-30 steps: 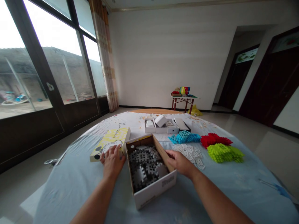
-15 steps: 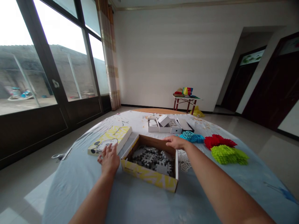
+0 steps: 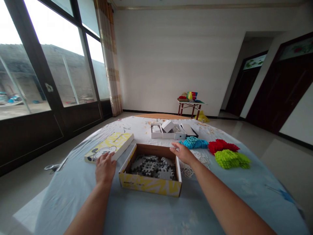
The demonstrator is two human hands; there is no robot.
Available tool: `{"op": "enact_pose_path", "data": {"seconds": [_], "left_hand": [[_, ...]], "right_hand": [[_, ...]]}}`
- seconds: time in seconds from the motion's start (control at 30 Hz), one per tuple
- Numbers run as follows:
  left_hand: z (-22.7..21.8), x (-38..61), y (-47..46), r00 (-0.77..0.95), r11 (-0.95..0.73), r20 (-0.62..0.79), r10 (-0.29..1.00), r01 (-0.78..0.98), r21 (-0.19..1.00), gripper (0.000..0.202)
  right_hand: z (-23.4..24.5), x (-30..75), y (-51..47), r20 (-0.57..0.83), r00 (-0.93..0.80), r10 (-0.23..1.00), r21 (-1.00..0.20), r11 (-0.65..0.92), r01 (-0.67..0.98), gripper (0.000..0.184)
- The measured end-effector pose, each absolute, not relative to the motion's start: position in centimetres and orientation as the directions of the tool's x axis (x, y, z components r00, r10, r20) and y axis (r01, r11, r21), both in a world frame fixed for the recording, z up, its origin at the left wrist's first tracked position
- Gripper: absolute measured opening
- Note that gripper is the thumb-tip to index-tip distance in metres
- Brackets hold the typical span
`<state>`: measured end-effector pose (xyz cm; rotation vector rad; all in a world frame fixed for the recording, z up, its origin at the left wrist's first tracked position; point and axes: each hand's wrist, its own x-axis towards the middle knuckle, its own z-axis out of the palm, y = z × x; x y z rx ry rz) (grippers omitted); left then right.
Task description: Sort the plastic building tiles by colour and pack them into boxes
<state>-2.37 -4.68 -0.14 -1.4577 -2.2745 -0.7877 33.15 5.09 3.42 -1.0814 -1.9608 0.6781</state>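
Observation:
An open cardboard box (image 3: 151, 186) with a yellow-and-white pattern stands in front of me. Grey interlocking plastic pieces (image 3: 153, 167) fill its bottom. My right hand (image 3: 182, 153) is at the box's far right corner, thumb and fingers apart; whether it still touches the rim I cannot tell. To the left lies the matching yellow-and-white lid (image 3: 110, 147), printed with a cartoon face. My left hand (image 3: 105, 165) is over the lid's near edge, fingers spread and holding nothing. White lattice-like pieces (image 3: 193, 163) lie just right of the box, partly behind my right forearm.
Beyond the box are small white boxes (image 3: 168, 131). Piles of blue (image 3: 194, 142), red (image 3: 222, 146) and lime green pieces (image 3: 232, 159) lie at the right. A metal clip (image 3: 55, 167) holds the tablecloth (image 3: 146, 215) at the left edge. A small side table (image 3: 189, 102) stands by the wall.
The box has turned slightly, so its front side faces me more squarely. My right hand's fingers have loosened from the rim. My left hand stays by the lid. The whole view has shifted a little.

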Motion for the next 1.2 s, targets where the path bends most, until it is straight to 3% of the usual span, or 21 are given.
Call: {"op": "enact_pose_path", "data": {"seconds": [0.1,0.27,0.43,0.67,0.77,0.9,1.2], "left_hand": [[-0.2,-3.1,-4.4,-0.387,0.246,0.65,0.654,0.921,0.301,0.038],[2.0,-2.7,-4.8,-0.397,0.013,0.731,0.555,0.883,0.47,0.038],[6.1,-0.8,-5.8,-0.453,-0.164,0.594,0.665,0.688,0.707,0.046],[9.8,1.4,-6.3,-0.361,-0.308,0.485,0.796,0.448,0.839,0.059],[10.4,1.8,-6.6,-0.264,-0.334,0.448,0.854,0.382,0.862,0.062],[10.8,2.4,-7.3,-0.122,-0.319,0.409,0.905,0.442,0.838,0.055],[9.1,2.0,-8.1,-0.012,-0.279,0.306,0.952,0.381,0.882,0.05]], "right_hand": [[3.1,34.3,3.4,0.428,-0.238,0.872,-0.769,0.49,0.412,0.044],[3.3,36.1,1.2,0.455,-0.154,0.877,-0.806,0.479,0.348,0.042],[3.9,36.6,0.1,0.448,-0.128,0.885,-0.836,0.466,0.289,0.039],[4.5,36.0,0.0,0.473,-0.113,0.874,-0.833,0.486,0.266,0.04],[4.5,36.2,0.3,0.483,-0.085,0.871,-0.835,0.488,0.255,0.041],[4.4,36.4,0.6,0.47,-0.062,0.88,-0.855,0.472,0.217,0.047],[3.9,35.1,-0.5,0.416,-0.219,0.883,-0.871,0.456,0.181,0.057]]}}
